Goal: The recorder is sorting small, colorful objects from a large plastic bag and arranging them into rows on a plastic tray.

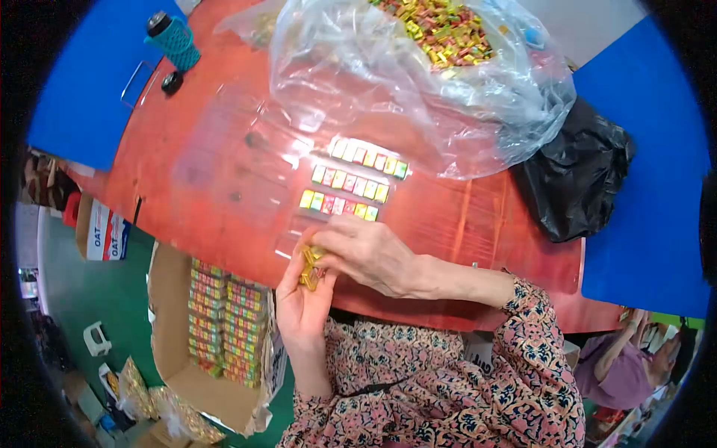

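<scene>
Small gold-wrapped pieces [309,270], perhaps sweets, are gripped between the fingers of my left hand [302,305], with its palm turned up. My right hand [370,256] reaches across from the right, its fingertips closed on the same pieces and partly hiding them. Just beyond my hands, three short rows of small colourful wrapped pieces lie on the red table [224,194]: a far row [370,158], a middle row [349,183] and a near row [338,205]. The near row's edge is close to my right knuckles.
A clear plastic bag [358,63] of loose gold and red pieces [452,37] spreads over the table's far side. Beside it hangs a black bag [571,175]. A teal bottle [178,43] stands far left. An open carton [168,347] with stacked packs [224,321] sits below left.
</scene>
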Available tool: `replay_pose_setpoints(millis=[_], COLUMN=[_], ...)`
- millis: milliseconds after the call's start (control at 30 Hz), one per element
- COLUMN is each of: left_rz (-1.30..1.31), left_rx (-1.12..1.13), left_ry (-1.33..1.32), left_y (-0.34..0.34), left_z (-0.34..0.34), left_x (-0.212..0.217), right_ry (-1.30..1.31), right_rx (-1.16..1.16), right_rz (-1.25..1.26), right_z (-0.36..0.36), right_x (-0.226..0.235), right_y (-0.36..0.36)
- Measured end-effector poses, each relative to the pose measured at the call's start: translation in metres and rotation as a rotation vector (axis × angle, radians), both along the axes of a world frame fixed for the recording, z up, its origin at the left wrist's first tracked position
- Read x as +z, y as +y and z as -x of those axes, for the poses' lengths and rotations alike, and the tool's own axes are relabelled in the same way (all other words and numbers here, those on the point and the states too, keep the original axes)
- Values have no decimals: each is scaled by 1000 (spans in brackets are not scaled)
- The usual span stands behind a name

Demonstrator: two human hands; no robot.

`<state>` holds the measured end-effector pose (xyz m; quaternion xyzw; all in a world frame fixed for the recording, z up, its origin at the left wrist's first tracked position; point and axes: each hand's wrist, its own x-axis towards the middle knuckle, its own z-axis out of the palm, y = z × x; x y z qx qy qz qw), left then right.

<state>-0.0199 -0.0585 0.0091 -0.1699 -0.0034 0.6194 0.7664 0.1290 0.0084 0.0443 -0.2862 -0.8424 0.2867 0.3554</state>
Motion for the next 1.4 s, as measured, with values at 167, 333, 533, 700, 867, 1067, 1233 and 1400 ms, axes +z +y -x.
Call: replay_pose_setpoints(millis=[167, 333, 533, 700, 867, 1067, 1233, 1400], left_rz=[128, -108, -183, -88, 26, -176, -276, -532], left_rx=[-134, -236, -275, -152, -120, -168, 419, 526], left_ry=[606, 727, 893, 988, 1006, 1478, 2258, 2461], left_y=[45, 149, 302, 385, 419, 437, 481, 486], left_z=[-9, -55, -124, -169, -185, -196, -159, -161], left_x=[41, 74, 76, 46, 39, 47, 21, 10], right_ry=[7, -90, -51, -361, -352, -242, -297, -371], right_rx=[-364, -827, -1109, -887, -923, -865, -761, -742], right_rz=[-242, -159, -286, -414, -178, -78, -97, -261], right_z=[-58, -153, -188, -224, -217, -235, -196, -170], right_x=[28, 5, -17, -17, -8, -2, -10, -11], right_y=[71, 203, 335, 395, 439, 487, 496, 453])
